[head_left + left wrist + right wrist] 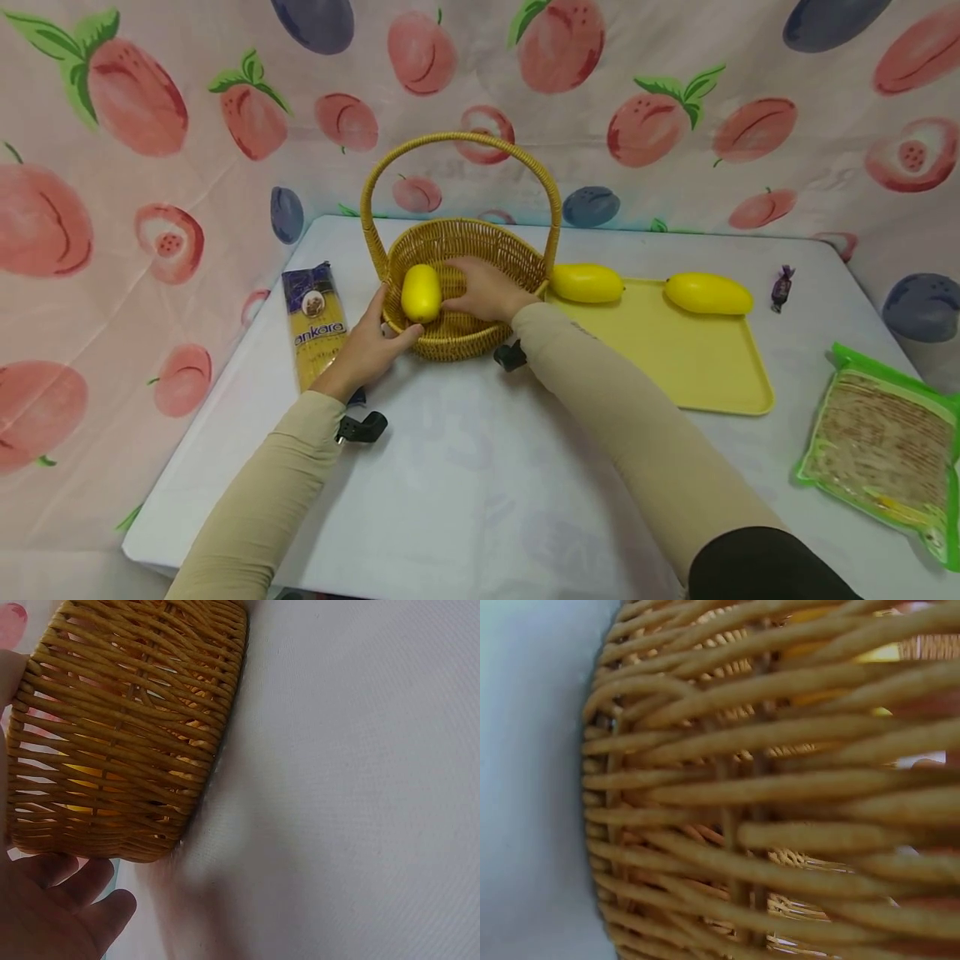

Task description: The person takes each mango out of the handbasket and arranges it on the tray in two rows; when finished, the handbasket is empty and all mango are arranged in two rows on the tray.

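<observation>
A tan wicker basket (pixel 465 346) with a tall arched handle stands upright on the table. Inside it, at the left, a yellow mango (pixel 422 292) leans against the wall. My left hand (pixel 371 350) holds the basket's left front rim, its fingers outside the wall; the left wrist view shows several fingertips (pixel 112 911) by the weave. My right hand (pixel 483 290) reaches into the basket just right of the mango, thumb and fingers spread apart. Whether it touches the mango is hard to tell. In the right wrist view the basket wall (pixel 705 787) hides most of that hand.
Right of the basket lies a yellow tray (pixel 675 367), with one mango (pixel 588 283) and another mango (pixel 708 293) along its back edge. A pasta packet (pixel 311 321) lies at left. Far right are a purple-wrapped candy (pixel 782 289) and a green-edged flatbread bag (pixel 881 450).
</observation>
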Motion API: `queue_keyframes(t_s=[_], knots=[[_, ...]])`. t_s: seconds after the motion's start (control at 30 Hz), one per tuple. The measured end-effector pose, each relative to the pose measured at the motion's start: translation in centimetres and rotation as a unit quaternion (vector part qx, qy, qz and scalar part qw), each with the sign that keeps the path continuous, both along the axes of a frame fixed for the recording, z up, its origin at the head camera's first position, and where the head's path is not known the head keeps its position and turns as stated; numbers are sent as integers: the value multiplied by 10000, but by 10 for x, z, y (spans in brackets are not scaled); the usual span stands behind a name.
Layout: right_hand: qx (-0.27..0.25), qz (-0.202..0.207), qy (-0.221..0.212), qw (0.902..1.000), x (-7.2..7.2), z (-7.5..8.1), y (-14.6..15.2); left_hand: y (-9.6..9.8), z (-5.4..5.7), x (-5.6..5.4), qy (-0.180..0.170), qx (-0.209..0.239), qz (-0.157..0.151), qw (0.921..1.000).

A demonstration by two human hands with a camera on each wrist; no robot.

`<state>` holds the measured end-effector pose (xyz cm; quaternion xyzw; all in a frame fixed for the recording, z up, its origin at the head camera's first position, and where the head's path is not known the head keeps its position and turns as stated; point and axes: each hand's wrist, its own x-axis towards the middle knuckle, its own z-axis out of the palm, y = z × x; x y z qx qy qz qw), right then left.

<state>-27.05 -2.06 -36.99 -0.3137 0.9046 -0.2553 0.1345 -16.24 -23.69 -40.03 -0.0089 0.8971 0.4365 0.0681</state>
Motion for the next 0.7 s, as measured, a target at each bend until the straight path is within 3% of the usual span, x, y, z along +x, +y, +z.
queue_keyframes(t_s=[0.47, 0.7], knots=[[115, 295, -272, 9991, -3, -12, -15, 1, 0, 1, 26, -35, 1, 10000], [77, 256, -434, 9987, -5, -12, -19, -1, -1, 0, 141, -89, -38, 9999]])
